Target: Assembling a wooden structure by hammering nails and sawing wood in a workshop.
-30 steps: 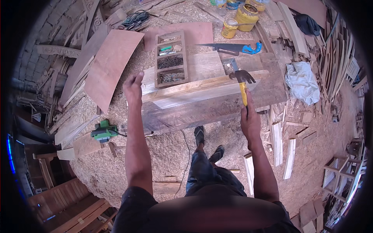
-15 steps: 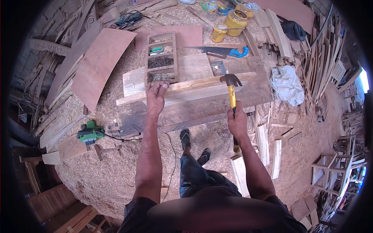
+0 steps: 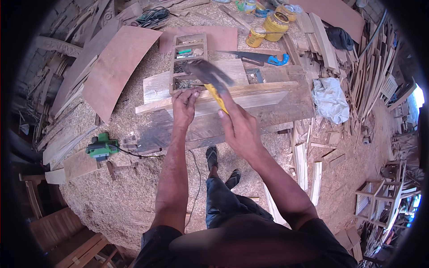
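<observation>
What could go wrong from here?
The left hand is at the wooden strip, near the hammer held in the right hand; a stray blow might catch its fingers. The compartmented box is close by too, so a misjudged swing could clip it.

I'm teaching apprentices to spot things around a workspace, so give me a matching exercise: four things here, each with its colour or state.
1. hammer
2. saw
3. corded power tool
4. sheet

A. white and crumpled
B. gripped in the right hand
C. blue-handled
D. green-bodied

Pairs: 1-B, 2-C, 3-D, 4-A
</observation>
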Demonstrator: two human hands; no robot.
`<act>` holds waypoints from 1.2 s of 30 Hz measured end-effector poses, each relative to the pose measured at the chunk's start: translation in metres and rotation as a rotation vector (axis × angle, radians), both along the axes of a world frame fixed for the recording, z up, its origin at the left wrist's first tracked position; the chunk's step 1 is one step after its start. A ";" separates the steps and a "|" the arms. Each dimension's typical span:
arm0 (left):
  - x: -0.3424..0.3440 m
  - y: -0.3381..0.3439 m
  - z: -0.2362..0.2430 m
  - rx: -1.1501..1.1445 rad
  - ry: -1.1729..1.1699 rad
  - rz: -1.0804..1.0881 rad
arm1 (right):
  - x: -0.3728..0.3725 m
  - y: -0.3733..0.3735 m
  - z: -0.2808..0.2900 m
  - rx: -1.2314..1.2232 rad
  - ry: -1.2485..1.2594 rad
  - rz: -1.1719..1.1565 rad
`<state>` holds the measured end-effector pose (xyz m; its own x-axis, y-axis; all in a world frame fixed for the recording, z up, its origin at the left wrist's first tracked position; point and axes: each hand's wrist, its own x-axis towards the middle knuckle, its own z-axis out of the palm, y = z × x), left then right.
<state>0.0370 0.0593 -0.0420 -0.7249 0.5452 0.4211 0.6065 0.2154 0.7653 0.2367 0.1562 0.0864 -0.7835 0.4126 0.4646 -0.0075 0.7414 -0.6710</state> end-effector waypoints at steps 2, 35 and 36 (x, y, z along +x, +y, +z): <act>-0.002 -0.005 -0.003 -0.087 -0.019 0.000 | -0.010 0.001 0.009 0.026 -0.590 -0.006; -0.047 -0.044 0.017 -0.627 0.267 -0.002 | -0.006 0.033 -0.056 0.050 -0.431 0.038; -0.046 -0.045 0.018 -0.638 0.261 0.007 | -0.013 0.032 -0.044 0.050 -0.425 0.056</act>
<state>-0.0094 0.0142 -0.0238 -0.6481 0.7398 0.1808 0.7505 0.5800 0.3168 0.2238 0.1886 0.0424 -0.9303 0.3488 0.1137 0.2206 0.7796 -0.5861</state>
